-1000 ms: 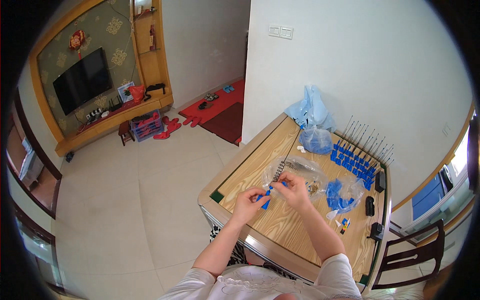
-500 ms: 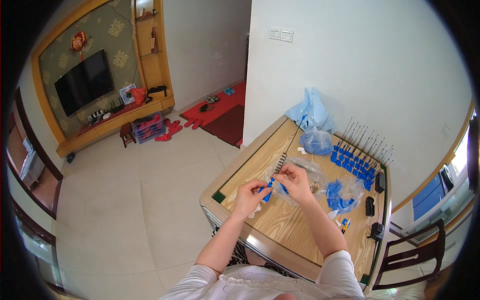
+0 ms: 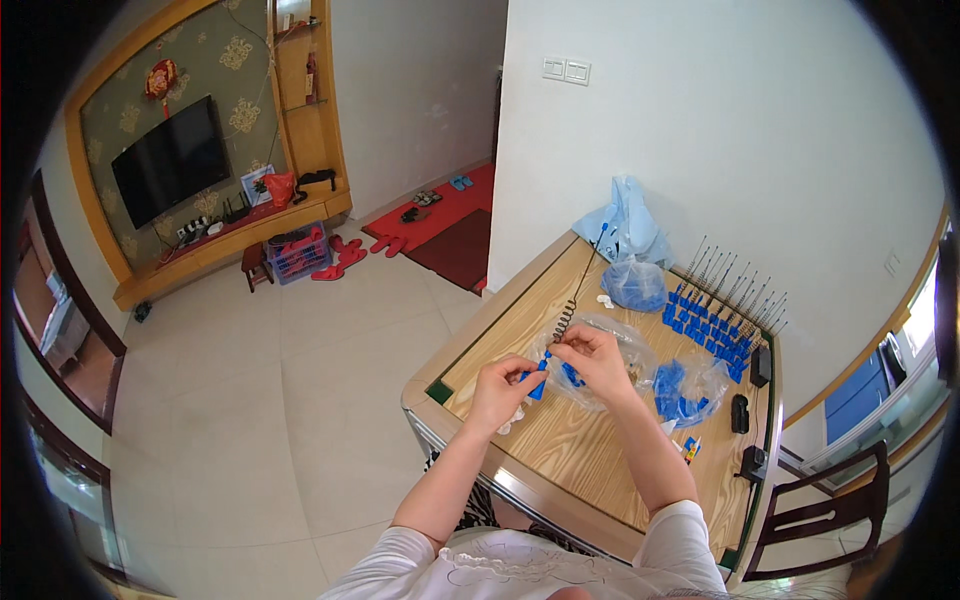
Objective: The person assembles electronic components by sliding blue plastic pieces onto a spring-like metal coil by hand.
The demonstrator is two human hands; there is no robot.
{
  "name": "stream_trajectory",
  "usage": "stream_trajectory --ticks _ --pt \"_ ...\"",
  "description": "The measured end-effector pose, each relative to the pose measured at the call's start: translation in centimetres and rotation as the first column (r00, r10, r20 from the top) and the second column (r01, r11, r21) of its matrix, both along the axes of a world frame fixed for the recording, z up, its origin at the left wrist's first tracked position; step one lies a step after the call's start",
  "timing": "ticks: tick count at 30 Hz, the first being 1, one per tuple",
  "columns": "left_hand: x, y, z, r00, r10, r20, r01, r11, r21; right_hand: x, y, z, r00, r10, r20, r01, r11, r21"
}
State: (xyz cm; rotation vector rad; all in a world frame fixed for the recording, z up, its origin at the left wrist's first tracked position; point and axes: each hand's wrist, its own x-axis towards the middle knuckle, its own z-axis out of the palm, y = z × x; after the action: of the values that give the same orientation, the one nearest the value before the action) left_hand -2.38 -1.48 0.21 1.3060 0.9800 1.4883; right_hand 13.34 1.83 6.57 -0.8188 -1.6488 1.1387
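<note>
Between the fingertips of my left hand (image 3: pixel 500 392) is a blue plastic piece (image 3: pixel 538 391), its lower end showing below the fingers. My right hand (image 3: pixel 597 366) pinches just above it, where a black coiled rod (image 3: pixel 564 320) meets the blue part. The rod's thin upper length runs away toward the far table corner and ends in a blue tip. Fingers cover the joint between rod and piece. Under and behind the right hand lies a clear plastic bag (image 3: pixel 632 345) with small brownish parts and a blue piece by it.
Several finished-looking coiled rods with blue bases (image 3: pixel 706 325) stand in rows by the wall. A bag of blue pieces (image 3: pixel 690 393), a tied blue-filled bag (image 3: pixel 635 287) and a pale blue bag (image 3: pixel 628 225) rest on the wooden table (image 3: pixel 560 450). Black boxes (image 3: pixel 740 412) line the right edge.
Both hands keep their grip in nearly the same place. The rod and blue piece have shifted only slightly, and the whole view has moved a little.
</note>
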Motion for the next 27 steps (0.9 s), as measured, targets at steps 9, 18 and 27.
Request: stream_trajectory --ticks 9,18,27 --pt "-0.5 0.06 0.07 1.0 -0.018 -0.011 0.018 1.0 -0.014 -0.15 -0.05 0.5 0.999 0.024 0.03 -0.024 1.0 0.004" --pt "-0.49 -0.1 0.43 0.999 -0.044 0.026 0.044 0.999 0.001 -0.1 0.11 -0.23 0.998 0.057 0.027 -0.058 0.997 0.044" --pt "-0.45 -0.25 0.59 0.999 -0.034 0.002 0.034 0.999 0.003 -0.03 -0.08 0.25 0.997 0.035 0.072 -0.036 0.999 0.015"
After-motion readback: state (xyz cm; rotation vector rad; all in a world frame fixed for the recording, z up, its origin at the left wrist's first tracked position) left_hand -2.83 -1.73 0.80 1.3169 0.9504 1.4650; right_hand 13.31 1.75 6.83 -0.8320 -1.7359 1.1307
